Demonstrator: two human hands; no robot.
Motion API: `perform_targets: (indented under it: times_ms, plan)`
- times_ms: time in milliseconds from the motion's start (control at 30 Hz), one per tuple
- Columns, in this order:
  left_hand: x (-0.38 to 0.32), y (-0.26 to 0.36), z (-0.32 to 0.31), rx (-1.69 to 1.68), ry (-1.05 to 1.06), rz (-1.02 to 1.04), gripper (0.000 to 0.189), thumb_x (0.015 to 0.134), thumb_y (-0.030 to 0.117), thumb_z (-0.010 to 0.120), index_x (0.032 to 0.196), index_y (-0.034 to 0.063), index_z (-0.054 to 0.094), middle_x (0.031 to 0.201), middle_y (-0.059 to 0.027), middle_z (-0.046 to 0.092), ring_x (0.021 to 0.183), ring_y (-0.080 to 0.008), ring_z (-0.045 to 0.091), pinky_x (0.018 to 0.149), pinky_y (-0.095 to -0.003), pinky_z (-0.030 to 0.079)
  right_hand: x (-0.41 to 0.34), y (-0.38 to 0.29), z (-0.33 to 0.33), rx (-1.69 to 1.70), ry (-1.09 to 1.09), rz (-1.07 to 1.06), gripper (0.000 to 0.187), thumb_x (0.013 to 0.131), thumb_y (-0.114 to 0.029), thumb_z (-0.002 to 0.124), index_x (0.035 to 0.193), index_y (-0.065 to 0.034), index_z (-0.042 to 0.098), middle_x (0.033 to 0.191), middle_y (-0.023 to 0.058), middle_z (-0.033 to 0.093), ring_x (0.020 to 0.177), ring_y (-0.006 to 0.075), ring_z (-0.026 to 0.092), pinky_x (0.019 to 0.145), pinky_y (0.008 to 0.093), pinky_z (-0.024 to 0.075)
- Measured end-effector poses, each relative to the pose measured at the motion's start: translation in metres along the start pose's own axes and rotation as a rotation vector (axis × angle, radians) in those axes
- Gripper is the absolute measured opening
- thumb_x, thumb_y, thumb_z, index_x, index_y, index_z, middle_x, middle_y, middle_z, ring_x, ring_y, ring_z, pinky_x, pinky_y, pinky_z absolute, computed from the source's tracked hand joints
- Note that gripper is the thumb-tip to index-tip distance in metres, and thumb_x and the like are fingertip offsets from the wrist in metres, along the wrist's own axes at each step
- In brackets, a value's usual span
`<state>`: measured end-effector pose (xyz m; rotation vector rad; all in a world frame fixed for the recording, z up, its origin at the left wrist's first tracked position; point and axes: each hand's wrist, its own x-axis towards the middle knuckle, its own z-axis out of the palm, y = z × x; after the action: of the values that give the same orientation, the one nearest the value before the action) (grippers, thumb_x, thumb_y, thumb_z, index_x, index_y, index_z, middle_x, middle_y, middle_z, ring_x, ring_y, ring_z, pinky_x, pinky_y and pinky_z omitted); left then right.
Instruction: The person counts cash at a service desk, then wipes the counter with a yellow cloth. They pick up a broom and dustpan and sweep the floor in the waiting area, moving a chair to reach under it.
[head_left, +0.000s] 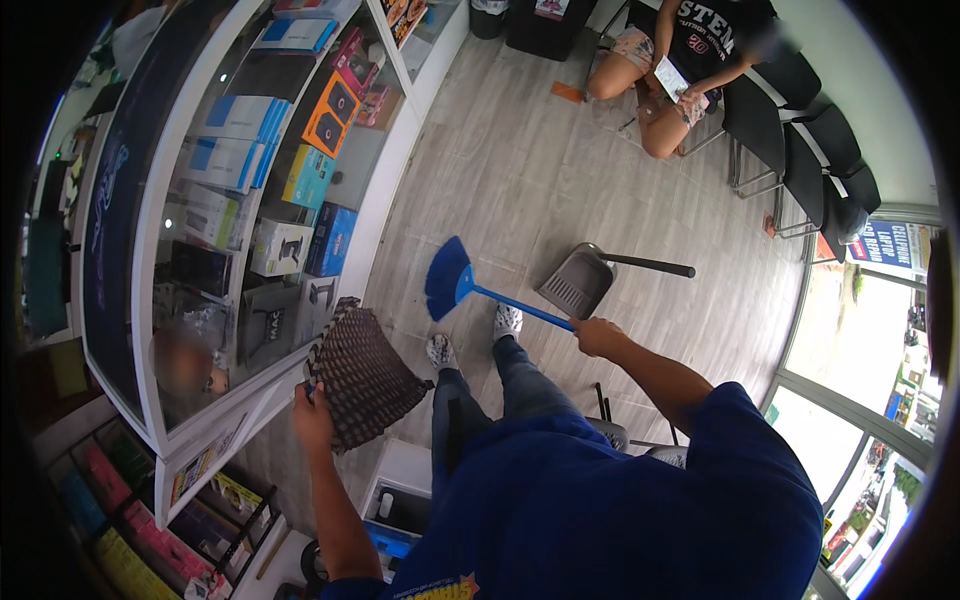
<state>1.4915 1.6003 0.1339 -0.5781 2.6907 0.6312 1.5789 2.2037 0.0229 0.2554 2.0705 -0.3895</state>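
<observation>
My right hand is closed around the handle of a blue broom, whose fanned bristles point left, in front of my shoes. My left hand grips the rim of a dark woven basket, beside the glass display case. A grey dustpan with a black handle lies on the wood-look floor, just beyond the broom handle and my feet.
A glass display case with boxed goods runs along the left. A person holding a paper is low by the row of black chairs. Black bins stand at the far end. Glass doors are at right.
</observation>
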Motion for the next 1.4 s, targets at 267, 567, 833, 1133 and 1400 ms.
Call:
perform_targets:
  times_ms: [267,567,833,1133,1400]
  plan:
    - [0.012,-0.042,0.005,-0.071,-0.025,0.105,0.039,0.107,0.035,0.064,0.127,0.0011,0.063,0.110,-0.0267,0.073,0.102,-0.0466,0.070,0.088,-0.0510,0.052,-0.094,-0.067,-0.075,0.000,0.246,-0.101,0.046,0.107,-0.024,0.052,0.151,-0.0107,0.057,0.109,0.0254,0.076,0.103,0.0464,0.072,0.090,0.0555,0.0575]
    - [0.028,-0.071,-0.024,-0.076,-0.130,0.171,0.039,0.107,0.034,0.062,0.128,0.0013,0.063,0.113,-0.0271,0.073,0.107,-0.0479,0.070,0.091,-0.0509,0.052,0.035,-0.120,0.004,0.096,0.181,0.107,0.041,0.092,-0.015,0.058,0.131,-0.0015,0.063,0.111,0.0293,0.075,0.101,0.0464,0.075,0.088,0.0558,0.0602]
    - [0.048,-0.083,-0.019,-0.112,-0.188,0.252,0.036,0.107,0.030,0.063,0.125,-0.0006,0.063,0.111,-0.0273,0.073,0.104,-0.0468,0.070,0.092,-0.0496,0.052,-0.159,-0.110,0.002,0.667,0.191,0.242,0.047,0.110,-0.026,0.054,0.155,-0.0116,0.057,0.080,0.0144,0.072,0.060,0.0197,0.069,0.050,0.0352,0.0574]
    - [0.068,-0.011,-0.016,0.009,-0.137,0.372,0.047,0.105,0.035,0.066,0.136,-0.0013,0.062,0.112,-0.0290,0.074,0.107,-0.0493,0.070,0.092,-0.0518,0.053,0.028,-0.123,0.050,0.281,0.411,0.022,0.036,0.100,-0.016,0.054,0.132,-0.0044,0.065,0.112,0.0224,0.076,0.104,0.0462,0.073,0.091,0.0577,0.0576]
    - [0.058,0.119,0.014,-0.084,-0.148,0.469,0.049,0.103,0.041,0.068,0.128,-0.0017,0.063,0.114,-0.0270,0.074,0.109,-0.0470,0.070,0.095,-0.0485,0.053,-0.224,-0.011,0.148,0.659,0.101,0.294,0.043,0.108,-0.030,0.058,0.148,-0.0152,0.065,0.099,0.0224,0.077,0.090,0.0366,0.077,0.080,0.0492,0.0595]
